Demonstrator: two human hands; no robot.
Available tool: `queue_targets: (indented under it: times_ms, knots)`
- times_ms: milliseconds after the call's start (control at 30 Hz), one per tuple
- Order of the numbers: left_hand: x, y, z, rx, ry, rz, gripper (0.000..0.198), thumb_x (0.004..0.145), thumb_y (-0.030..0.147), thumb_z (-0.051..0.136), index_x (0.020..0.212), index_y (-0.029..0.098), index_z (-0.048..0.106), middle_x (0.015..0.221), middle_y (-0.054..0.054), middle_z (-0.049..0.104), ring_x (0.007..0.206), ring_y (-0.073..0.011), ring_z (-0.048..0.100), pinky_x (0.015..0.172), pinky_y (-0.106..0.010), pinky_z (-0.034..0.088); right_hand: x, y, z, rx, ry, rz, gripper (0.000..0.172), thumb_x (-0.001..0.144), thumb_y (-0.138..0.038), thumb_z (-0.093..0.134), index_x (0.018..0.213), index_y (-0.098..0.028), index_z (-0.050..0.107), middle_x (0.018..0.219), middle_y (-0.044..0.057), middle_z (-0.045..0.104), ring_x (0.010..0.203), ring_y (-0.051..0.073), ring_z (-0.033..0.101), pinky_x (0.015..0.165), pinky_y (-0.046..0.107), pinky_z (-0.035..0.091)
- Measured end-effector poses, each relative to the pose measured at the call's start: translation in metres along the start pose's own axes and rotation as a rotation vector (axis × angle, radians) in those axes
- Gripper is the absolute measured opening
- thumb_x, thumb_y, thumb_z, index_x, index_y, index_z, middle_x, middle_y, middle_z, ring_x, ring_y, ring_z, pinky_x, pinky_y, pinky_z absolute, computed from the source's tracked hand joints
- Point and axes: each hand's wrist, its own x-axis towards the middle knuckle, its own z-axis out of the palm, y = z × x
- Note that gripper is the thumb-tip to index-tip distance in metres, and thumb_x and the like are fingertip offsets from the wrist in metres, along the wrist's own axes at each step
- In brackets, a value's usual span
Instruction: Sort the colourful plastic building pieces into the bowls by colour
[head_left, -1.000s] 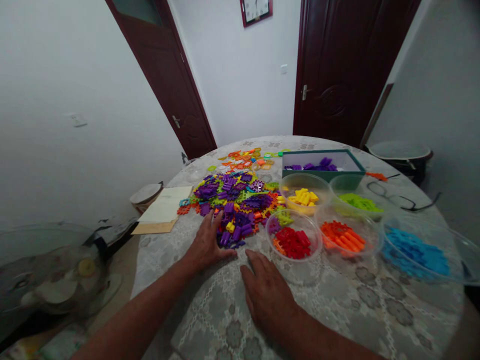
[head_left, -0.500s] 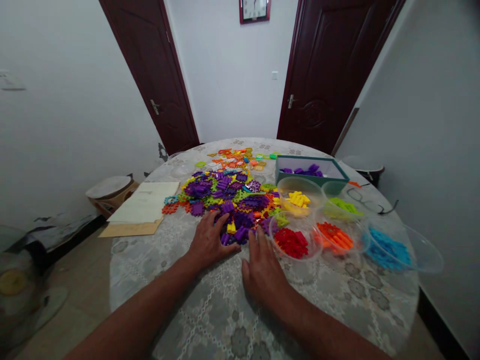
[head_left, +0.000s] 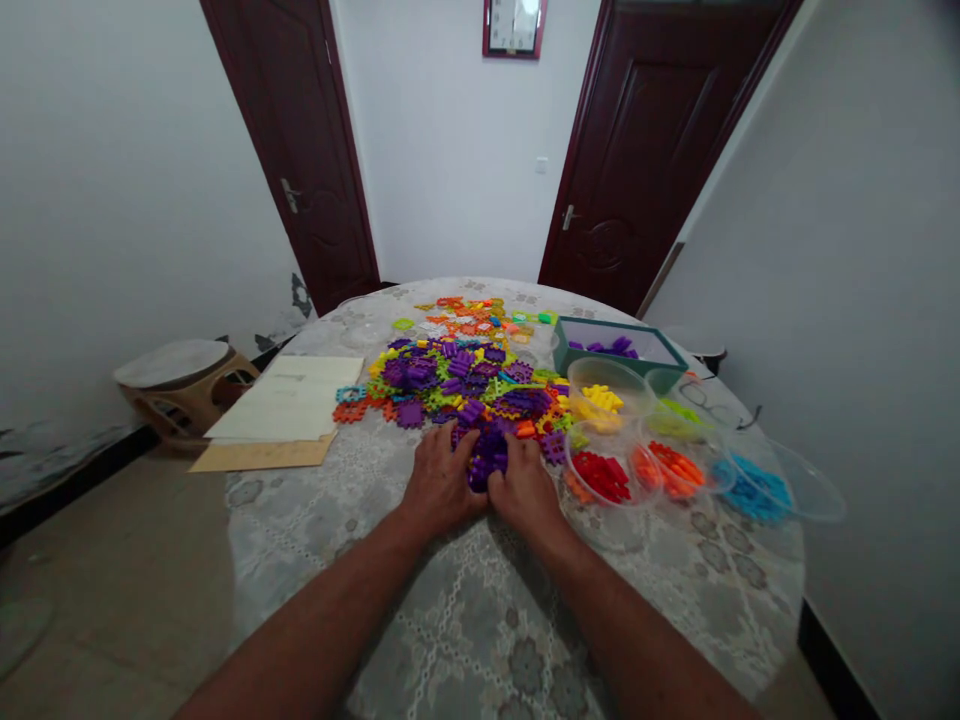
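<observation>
At the near edge of a mixed pile of plastic building pieces (head_left: 409, 372), my left hand (head_left: 444, 475) and my right hand (head_left: 529, 488) close in from both sides on a clump of purple plastic pieces (head_left: 487, 462). The left thumb and fingers curve around its left side. On the other side the right fingers are curled against it, with the thumb bent inward. My fingers hide part of the clump. Just right of my right hand, red pieces (head_left: 604, 480) fill a clear bowl. Flat gear-shaped pieces in purple, green, yellow and orange spread behind my hands.
Other clear bowls hold yellow (head_left: 602, 398), green (head_left: 679, 418), orange (head_left: 677, 468) and blue pieces (head_left: 754, 490). An open dark green box (head_left: 568, 362) with purple pieces stands behind them. Glasses (head_left: 724, 405) lie at the right; paper sheets (head_left: 289, 395) at the left.
Both hands have moved forward and closer together around the purple pieces. The right fingers have curled from lying stretched out. A yellow piece between the hands no longer shows. The view has shifted slightly.
</observation>
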Motion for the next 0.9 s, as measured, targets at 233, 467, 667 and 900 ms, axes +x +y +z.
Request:
queue_targets:
  times_ms: [233,467,667,900]
  knots:
    - [0.0,-0.003,-0.004,-0.083,-0.021,0.048,0.068,0.071,0.038,0.082,0.134,0.02,0.065,0.141,-0.019,0.053,0.132,-0.0406,0.051,0.114,-0.058,0.043,0.0,0.01,0.007,0.141,0.046,-0.068,0.045,0.087,-0.022,0.061,0.132,-0.02,0.064,0.126,0.014,0.059,0.109,0.028,0.068,0.096,0.037,0.055]
    - [0.004,-0.001,-0.012,-0.216,0.032,0.092,0.052,0.079,0.034,0.079,0.129,0.022,0.066,0.135,-0.016,0.055,0.127,-0.0353,0.055,0.11,-0.054,0.048,0.004,0.022,0.004,0.337,0.077,-0.093,0.04,0.086,-0.016,0.061,0.126,-0.018,0.066,0.121,0.011,0.06,0.114,0.025,0.064,0.104,0.037,0.052]
    - [0.004,-0.003,-0.012,-0.323,0.024,0.088,0.058,0.077,0.017,0.079,0.133,0.023,0.063,0.135,-0.014,0.055,0.128,-0.0317,0.056,0.112,-0.05,0.048,0.003,0.025,0.007,0.417,0.114,-0.115,0.041,0.079,-0.011,0.06,0.119,-0.02,0.066,0.116,0.008,0.06,0.11,0.025,0.063,0.101,0.038,0.053]
    - [0.007,-0.003,-0.017,-0.438,0.003,0.074,0.061,0.078,0.013,0.077,0.135,0.026,0.06,0.133,-0.011,0.056,0.127,-0.0293,0.058,0.112,-0.048,0.049,0.003,0.024,0.012,0.528,0.175,-0.139,0.042,0.077,-0.011,0.059,0.116,-0.023,0.068,0.113,0.006,0.06,0.109,0.025,0.062,0.098,0.037,0.053]
